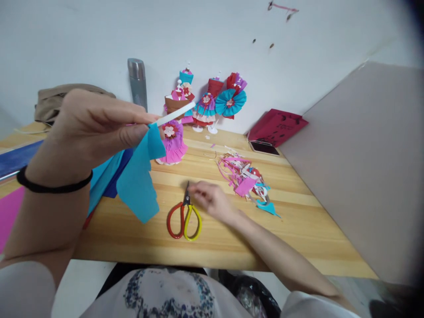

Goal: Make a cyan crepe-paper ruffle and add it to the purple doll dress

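Raised at the left, my left hand (106, 123) pinches a turquoise piece of thin sheet (139, 181) and a narrow white strip (177, 112) between thumb and fingers. The turquoise piece hangs down, with one jagged edge and a folded upper corner. Whether the strip is fixed to it I cannot tell. Scissors (187, 207) with one red and one yellow handle lie closed on the table, blades pointing away from me. Right beside the blades is my right hand (212, 198), slightly blurred, its fingers curled together. Anything within those fingers is hidden.
Small dress-shaped figures (207, 106) on stands line the wall, near a grey bottle (137, 81). Colourful scraps (245, 183) lie piled at the right. Behind them are a phone (264, 148) and a magenta bag (278, 126). Blue sheets (109, 172) lie at the left.
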The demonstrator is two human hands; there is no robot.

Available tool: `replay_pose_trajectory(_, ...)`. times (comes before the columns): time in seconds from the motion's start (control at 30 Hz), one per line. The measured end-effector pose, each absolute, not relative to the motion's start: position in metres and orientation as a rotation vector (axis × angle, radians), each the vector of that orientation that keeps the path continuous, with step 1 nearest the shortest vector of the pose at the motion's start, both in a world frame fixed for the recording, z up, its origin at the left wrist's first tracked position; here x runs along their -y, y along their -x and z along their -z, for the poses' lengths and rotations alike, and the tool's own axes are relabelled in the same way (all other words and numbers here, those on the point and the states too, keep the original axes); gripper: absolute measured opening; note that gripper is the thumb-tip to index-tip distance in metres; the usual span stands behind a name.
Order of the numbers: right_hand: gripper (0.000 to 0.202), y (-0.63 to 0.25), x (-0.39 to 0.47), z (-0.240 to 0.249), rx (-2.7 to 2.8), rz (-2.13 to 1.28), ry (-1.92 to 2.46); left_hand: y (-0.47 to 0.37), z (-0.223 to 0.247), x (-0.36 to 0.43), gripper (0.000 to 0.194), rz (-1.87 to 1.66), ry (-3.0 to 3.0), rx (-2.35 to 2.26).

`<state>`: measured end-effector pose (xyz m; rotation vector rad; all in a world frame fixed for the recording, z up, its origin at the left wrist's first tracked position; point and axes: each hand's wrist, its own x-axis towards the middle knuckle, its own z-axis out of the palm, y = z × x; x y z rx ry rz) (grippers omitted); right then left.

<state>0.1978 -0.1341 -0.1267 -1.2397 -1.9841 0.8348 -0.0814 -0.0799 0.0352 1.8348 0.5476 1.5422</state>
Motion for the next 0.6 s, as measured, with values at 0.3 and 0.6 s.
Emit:
replay_pose_trajectory(0.3,0.035,-0.130,0.150,0.119,2.809,-0.418,0.747,0.086,-0.036,0.077,0.013,-1.464,-2.220,-0.554)
replay_pose_trajectory(0.6,0.028,-0.148,0.106,0.095,2.560,-0.009,1.800,0.090,-0.036,0.075,0.019,-1.374,-2.315,-0.452)
